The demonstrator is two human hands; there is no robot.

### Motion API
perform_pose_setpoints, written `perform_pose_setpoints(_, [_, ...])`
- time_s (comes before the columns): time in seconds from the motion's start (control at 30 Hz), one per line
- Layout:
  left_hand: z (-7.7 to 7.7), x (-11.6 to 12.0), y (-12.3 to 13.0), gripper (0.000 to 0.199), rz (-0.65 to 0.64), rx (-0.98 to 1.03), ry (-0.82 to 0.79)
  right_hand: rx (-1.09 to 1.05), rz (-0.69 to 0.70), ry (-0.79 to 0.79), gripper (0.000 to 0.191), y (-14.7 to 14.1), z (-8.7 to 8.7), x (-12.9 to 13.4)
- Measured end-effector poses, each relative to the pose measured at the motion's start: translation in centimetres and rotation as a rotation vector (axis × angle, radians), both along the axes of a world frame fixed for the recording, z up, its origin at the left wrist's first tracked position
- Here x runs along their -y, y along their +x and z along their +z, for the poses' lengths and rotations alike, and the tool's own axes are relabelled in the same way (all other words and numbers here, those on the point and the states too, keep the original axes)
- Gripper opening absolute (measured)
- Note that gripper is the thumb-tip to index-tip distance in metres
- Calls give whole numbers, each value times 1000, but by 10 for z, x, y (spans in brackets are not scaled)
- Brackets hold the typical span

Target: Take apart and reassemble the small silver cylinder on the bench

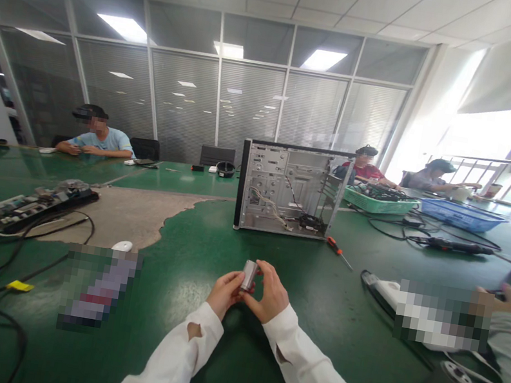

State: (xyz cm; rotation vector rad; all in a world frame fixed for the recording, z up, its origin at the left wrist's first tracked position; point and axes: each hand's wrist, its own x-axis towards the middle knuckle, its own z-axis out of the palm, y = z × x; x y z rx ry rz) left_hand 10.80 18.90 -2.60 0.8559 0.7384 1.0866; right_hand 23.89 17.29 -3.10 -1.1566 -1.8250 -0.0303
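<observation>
A small silver-grey metal piece [249, 275], block- or cylinder-like, is held upright above the green tabletop; its exact kind does not show. The fingers of my left hand [225, 292] close on its left side and lower end. My right hand [270, 293] grips it from the right, fingertips at the upper edge and thumb near the bottom. Beyond both hands stands an open computer case [291, 191], its side panel off, with loose cables inside. A screwdriver [334, 246] with an orange-and-black handle lies by the case's right front corner.
A circuit board assembly [38, 204] and black cables lie left, near a white mouse [123, 246]. A green basket [378, 202] and blue basket [462, 215] stand back right. At right are a white power strip [430, 319] and a co-worker's hand [506, 302]. Other people sit across.
</observation>
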Motion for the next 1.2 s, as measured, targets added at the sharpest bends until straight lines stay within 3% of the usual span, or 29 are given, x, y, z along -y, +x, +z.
perform_pose_setpoints(0.23, [0, 0, -1, 37, 49, 46, 25, -109, 16, -38, 70, 0, -6, -5])
perform_pose_setpoints(0.4, [-2, -2, -2, 38, 101, 88, 78, -27, -15, -181, 16, 7, -5, -9])
perform_pose_setpoints(0.5, [-6, -5, -2, 39, 111, 40, 116, -34, 39, -278, 20, 8, -4, -9])
perform_pose_setpoints(0.77, [-11, -11, -4, 36, 180, -238, 417, -631, 320, -642, 16, -1, -18, -17])
perform_pose_setpoints(0.93, [-7, -6, -5, 35, 206, -413, 555, -1079, 564, -980, 26, 1, -13, -18])
perform_pose_setpoints(1.07, [-2, 1, -5, 33, 214, -555, 661, -1306, 590, -1179, 20, 1, -3, -13])
perform_pose_setpoints(1.2, [3, 6, -6, 37, 199, -655, 743, -1375, 584, -1279, 30, 0, 2, -11])
